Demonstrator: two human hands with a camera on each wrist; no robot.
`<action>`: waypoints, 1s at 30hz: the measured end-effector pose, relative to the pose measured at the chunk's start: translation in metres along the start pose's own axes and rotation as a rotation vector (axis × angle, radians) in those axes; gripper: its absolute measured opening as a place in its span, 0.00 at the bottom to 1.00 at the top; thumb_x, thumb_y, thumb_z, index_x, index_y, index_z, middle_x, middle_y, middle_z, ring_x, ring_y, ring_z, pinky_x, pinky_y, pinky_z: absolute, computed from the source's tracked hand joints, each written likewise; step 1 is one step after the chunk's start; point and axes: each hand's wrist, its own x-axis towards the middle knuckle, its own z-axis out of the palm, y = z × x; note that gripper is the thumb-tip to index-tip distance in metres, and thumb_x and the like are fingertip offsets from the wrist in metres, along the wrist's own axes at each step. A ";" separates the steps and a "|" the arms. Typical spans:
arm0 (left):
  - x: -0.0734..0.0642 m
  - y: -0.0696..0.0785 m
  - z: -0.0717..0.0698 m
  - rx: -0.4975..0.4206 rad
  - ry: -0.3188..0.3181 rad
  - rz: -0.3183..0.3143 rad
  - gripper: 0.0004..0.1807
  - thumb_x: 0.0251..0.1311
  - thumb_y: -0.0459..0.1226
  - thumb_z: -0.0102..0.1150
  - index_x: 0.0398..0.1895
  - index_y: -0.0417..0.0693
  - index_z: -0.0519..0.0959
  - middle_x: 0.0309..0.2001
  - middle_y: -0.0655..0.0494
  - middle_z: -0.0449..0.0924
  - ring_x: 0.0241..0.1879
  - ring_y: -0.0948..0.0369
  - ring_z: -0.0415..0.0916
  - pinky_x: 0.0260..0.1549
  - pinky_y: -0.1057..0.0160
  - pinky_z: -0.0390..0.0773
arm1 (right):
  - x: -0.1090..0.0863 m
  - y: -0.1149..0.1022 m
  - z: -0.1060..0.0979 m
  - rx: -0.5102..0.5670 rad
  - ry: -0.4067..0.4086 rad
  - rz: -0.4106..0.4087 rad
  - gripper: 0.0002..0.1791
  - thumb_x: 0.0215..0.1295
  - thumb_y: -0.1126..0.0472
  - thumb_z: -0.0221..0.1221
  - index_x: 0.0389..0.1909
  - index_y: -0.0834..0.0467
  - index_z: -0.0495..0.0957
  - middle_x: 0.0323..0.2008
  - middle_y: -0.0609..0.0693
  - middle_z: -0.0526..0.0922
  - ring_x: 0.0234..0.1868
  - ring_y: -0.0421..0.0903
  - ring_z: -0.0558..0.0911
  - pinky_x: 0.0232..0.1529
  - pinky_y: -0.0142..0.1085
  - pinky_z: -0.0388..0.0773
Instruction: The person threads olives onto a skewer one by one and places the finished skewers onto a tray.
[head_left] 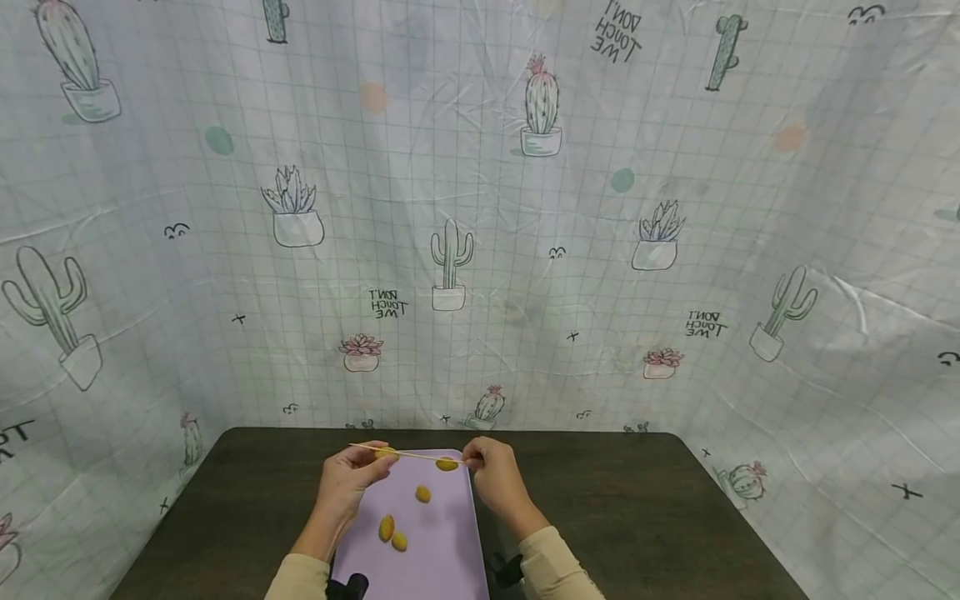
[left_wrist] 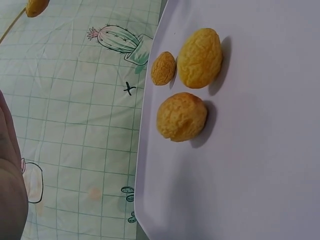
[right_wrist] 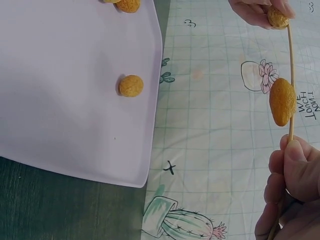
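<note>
My right hand [head_left: 495, 477] grips a thin wooden skewer [right_wrist: 291, 52] near one end, thumb against curled fingers. A golden-brown, wrinkled fried ball [right_wrist: 282, 102] sits on the skewer just beyond those fingers. Farther along, my left hand [head_left: 347, 483] pinches another fried ball [right_wrist: 278, 18] at the skewer's far part; how deep the stick runs through it is hidden. In the head view the skewer lies nearly level above the far end of a lilac tray [head_left: 442, 575]. Only the edge of the left palm shows in the left wrist view.
Three loose fried balls lie on the tray, one [head_left: 423, 494] toward the far end and two [head_left: 386, 527] side by side nearer me. The tray rests on a dark wooden table [head_left: 615, 517]. A cactus-print curtain [head_left: 480, 208] hangs behind and along the sides.
</note>
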 end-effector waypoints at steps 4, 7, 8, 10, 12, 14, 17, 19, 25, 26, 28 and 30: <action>0.001 0.001 0.001 -0.005 0.013 -0.031 0.16 0.52 0.26 0.75 0.45 0.32 0.85 0.36 0.54 0.85 0.34 0.63 0.85 0.35 0.64 0.85 | 0.001 -0.001 0.001 -0.006 0.009 0.006 0.15 0.59 0.83 0.60 0.27 0.60 0.81 0.28 0.46 0.79 0.29 0.40 0.75 0.29 0.32 0.76; 0.002 0.001 0.004 0.012 0.014 -0.031 0.16 0.53 0.26 0.75 0.46 0.31 0.85 0.37 0.53 0.85 0.35 0.62 0.85 0.36 0.64 0.85 | 0.001 0.000 0.001 -0.012 0.017 0.007 0.15 0.58 0.83 0.60 0.26 0.60 0.80 0.27 0.46 0.79 0.29 0.40 0.74 0.29 0.32 0.76; 0.002 0.000 0.004 0.018 0.014 -0.029 0.16 0.53 0.26 0.74 0.46 0.31 0.84 0.37 0.53 0.84 0.35 0.62 0.85 0.36 0.64 0.85 | 0.001 0.000 0.001 -0.012 0.017 0.004 0.15 0.58 0.83 0.60 0.26 0.60 0.80 0.27 0.46 0.79 0.29 0.41 0.75 0.29 0.32 0.76; 0.002 0.000 0.006 0.020 0.015 -0.027 0.16 0.53 0.26 0.74 0.46 0.31 0.84 0.37 0.53 0.84 0.35 0.62 0.85 0.36 0.64 0.85 | 0.002 0.001 0.001 -0.011 0.014 0.003 0.15 0.59 0.83 0.60 0.26 0.60 0.80 0.27 0.46 0.79 0.29 0.40 0.75 0.29 0.32 0.76; 0.002 0.000 0.006 0.018 0.017 -0.032 0.16 0.53 0.26 0.74 0.46 0.30 0.84 0.37 0.53 0.84 0.35 0.62 0.85 0.36 0.64 0.85 | 0.002 0.001 0.002 -0.007 0.009 0.005 0.15 0.59 0.83 0.60 0.27 0.60 0.80 0.28 0.46 0.79 0.29 0.40 0.75 0.29 0.32 0.76; 0.002 0.000 0.007 0.014 0.017 -0.035 0.16 0.54 0.25 0.74 0.46 0.30 0.84 0.37 0.53 0.84 0.34 0.62 0.85 0.36 0.64 0.85 | 0.002 0.001 0.002 -0.005 0.005 0.005 0.15 0.59 0.84 0.59 0.27 0.60 0.81 0.28 0.46 0.80 0.30 0.40 0.75 0.29 0.32 0.76; 0.002 0.001 0.007 0.017 0.022 -0.036 0.15 0.53 0.25 0.74 0.45 0.31 0.85 0.38 0.52 0.84 0.35 0.62 0.85 0.36 0.64 0.85 | 0.002 0.000 0.003 -0.006 0.004 0.005 0.15 0.59 0.84 0.59 0.27 0.60 0.81 0.28 0.46 0.80 0.30 0.40 0.75 0.30 0.33 0.76; 0.002 0.001 0.007 0.027 0.024 -0.031 0.15 0.53 0.26 0.74 0.45 0.32 0.85 0.38 0.52 0.84 0.35 0.62 0.85 0.36 0.64 0.85 | 0.003 0.000 0.004 -0.008 0.005 0.006 0.16 0.59 0.84 0.59 0.27 0.59 0.80 0.28 0.46 0.80 0.30 0.40 0.75 0.30 0.33 0.76; 0.003 -0.001 0.008 0.032 0.024 -0.025 0.14 0.52 0.27 0.75 0.43 0.32 0.85 0.38 0.52 0.84 0.34 0.62 0.85 0.36 0.64 0.85 | 0.003 -0.002 0.004 -0.010 0.010 0.012 0.17 0.58 0.84 0.59 0.27 0.58 0.80 0.28 0.46 0.79 0.30 0.40 0.75 0.29 0.32 0.76; 0.003 -0.001 0.008 0.031 0.025 -0.025 0.14 0.52 0.27 0.75 0.43 0.32 0.85 0.38 0.52 0.84 0.34 0.62 0.85 0.36 0.64 0.85 | 0.003 -0.002 0.004 -0.010 0.009 0.013 0.16 0.58 0.84 0.59 0.27 0.59 0.80 0.28 0.46 0.79 0.30 0.40 0.74 0.29 0.32 0.76; 0.003 -0.001 0.009 0.030 0.026 -0.028 0.14 0.52 0.27 0.76 0.42 0.31 0.85 0.38 0.52 0.84 0.35 0.62 0.85 0.36 0.64 0.85 | 0.003 -0.002 0.004 -0.010 0.008 0.013 0.15 0.59 0.84 0.59 0.27 0.60 0.80 0.28 0.46 0.79 0.30 0.40 0.75 0.29 0.32 0.75; 0.004 -0.002 0.009 0.030 0.022 -0.037 0.15 0.52 0.28 0.76 0.42 0.31 0.85 0.39 0.52 0.85 0.35 0.61 0.85 0.36 0.63 0.85 | 0.003 -0.003 0.004 -0.010 0.011 0.012 0.14 0.59 0.83 0.60 0.27 0.61 0.80 0.28 0.47 0.80 0.30 0.40 0.75 0.29 0.32 0.75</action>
